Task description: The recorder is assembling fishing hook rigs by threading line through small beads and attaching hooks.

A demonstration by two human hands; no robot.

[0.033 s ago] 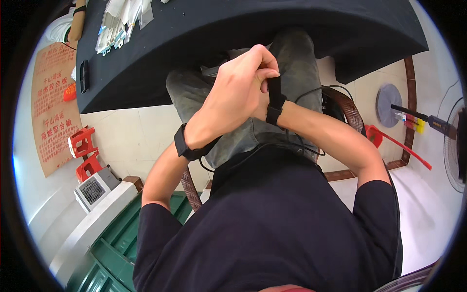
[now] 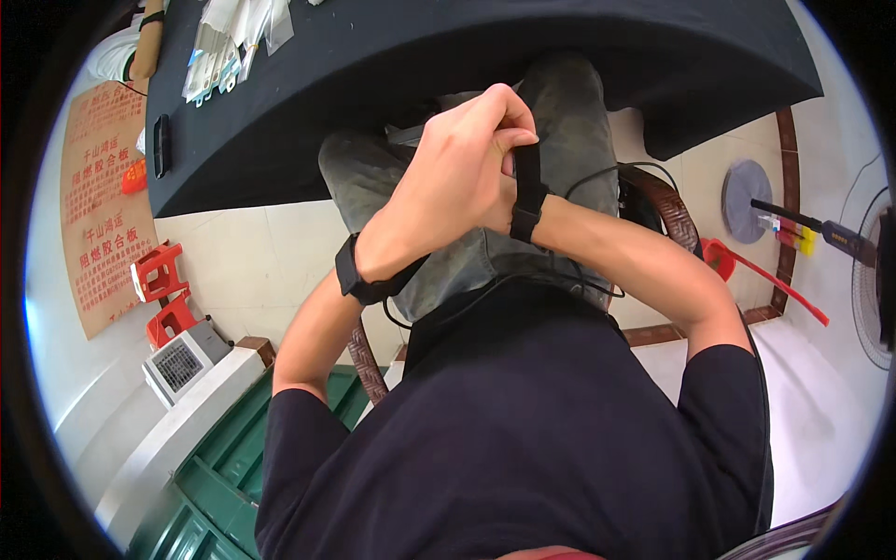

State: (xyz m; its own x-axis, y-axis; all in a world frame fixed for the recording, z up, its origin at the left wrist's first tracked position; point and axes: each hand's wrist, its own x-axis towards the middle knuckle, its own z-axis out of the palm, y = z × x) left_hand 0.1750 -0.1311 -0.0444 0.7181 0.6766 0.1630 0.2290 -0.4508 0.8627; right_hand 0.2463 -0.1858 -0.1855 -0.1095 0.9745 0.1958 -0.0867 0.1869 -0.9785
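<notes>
Fingertips closed in a pinch, the left grip has hold of a black strap above the person's lap, as I follow from my distant post. Little has shifted in the instant since the last picture: the strap seems to lie slightly straighter, while the pinch stays on its far end. I judge the change too small to alter the handling; the strap remains held out rather than lying flat around the right wrist. From that grip it runs back toward the wearer, just to the right of the fingers, and meets the right wrist.

The right grip sits beneath the left, mostly hidden, and I cannot tell how far its fingers are spread or whether they hold anything. Behind the left grip, a matching black band circles the left wrist. Ahead of the pinch stretches the black-covered surface, with clear packets well off to the left. A thin cable loops to the right.
</notes>
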